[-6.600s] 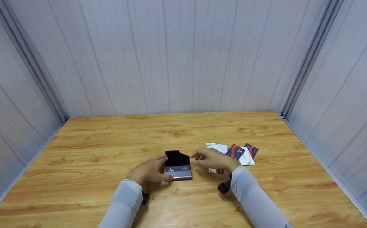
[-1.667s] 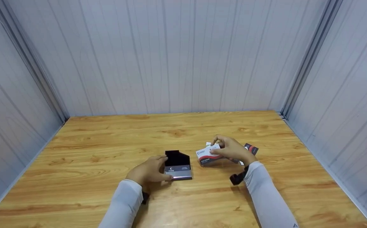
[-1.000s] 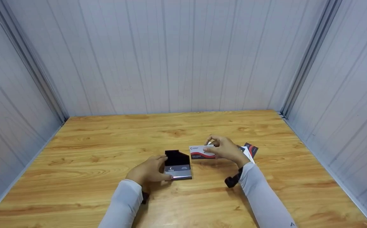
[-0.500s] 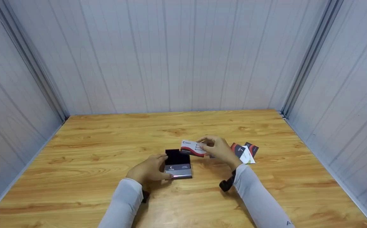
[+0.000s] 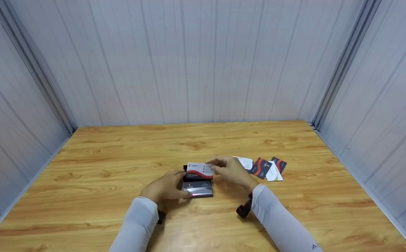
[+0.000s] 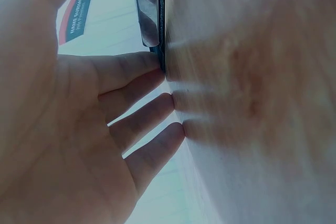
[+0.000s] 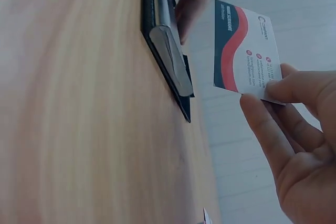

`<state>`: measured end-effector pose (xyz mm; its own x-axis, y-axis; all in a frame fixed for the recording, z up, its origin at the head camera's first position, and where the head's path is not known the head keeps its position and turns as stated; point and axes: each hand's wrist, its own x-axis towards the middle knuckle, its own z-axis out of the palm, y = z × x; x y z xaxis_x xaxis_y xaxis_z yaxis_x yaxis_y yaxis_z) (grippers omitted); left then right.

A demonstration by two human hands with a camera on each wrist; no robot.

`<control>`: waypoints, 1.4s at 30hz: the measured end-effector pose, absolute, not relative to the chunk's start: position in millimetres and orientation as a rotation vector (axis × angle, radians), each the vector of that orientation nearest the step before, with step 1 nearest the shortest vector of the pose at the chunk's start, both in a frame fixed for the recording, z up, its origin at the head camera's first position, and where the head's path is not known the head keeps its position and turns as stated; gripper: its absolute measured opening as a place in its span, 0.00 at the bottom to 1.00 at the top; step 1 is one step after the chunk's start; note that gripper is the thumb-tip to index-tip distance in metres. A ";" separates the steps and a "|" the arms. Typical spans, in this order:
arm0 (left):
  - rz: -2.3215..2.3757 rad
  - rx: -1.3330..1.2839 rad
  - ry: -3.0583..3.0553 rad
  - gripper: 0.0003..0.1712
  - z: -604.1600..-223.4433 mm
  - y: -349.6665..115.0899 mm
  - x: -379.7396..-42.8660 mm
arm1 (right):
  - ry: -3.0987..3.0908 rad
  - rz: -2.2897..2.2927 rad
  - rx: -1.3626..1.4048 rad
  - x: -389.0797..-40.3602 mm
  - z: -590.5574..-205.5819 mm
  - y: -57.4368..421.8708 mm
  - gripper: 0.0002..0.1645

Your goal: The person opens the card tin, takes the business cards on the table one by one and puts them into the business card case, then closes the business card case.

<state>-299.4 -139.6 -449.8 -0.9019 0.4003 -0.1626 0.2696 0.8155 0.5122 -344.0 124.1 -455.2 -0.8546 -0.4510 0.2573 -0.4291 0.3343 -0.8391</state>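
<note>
A business card case (image 5: 203,191) lies with its lid back on the table, and a dark card shows in its tray. My left hand (image 5: 163,188) steadies the case by its left side, thumb on the front edge and a fingertip by the lid. In the left wrist view the other fingertips rest on the table beside the case (image 6: 149,11). My right hand (image 5: 233,173) pinches a white, red and dark business card (image 5: 199,170) by its right end. That card stands over the lid, printed side towards me, and the right wrist view shows it tilted above the case (image 7: 170,59).
Right of the case, several loose business cards (image 5: 261,168) overlap on the wooden table (image 5: 125,150), white ones among dark red-striped ones. White panel walls (image 5: 203,70) close off the back and both sides.
My right hand has picked up a business card from beside the pile and carried it left, over the case's lid. My left hand and the case have stayed in place.
</note>
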 end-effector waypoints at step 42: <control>0.691 0.523 2.732 0.52 -448.9 -139.2 -298.0 | 2.541 -1.091 -1.047 -337.4 -462.0 117.5 0.15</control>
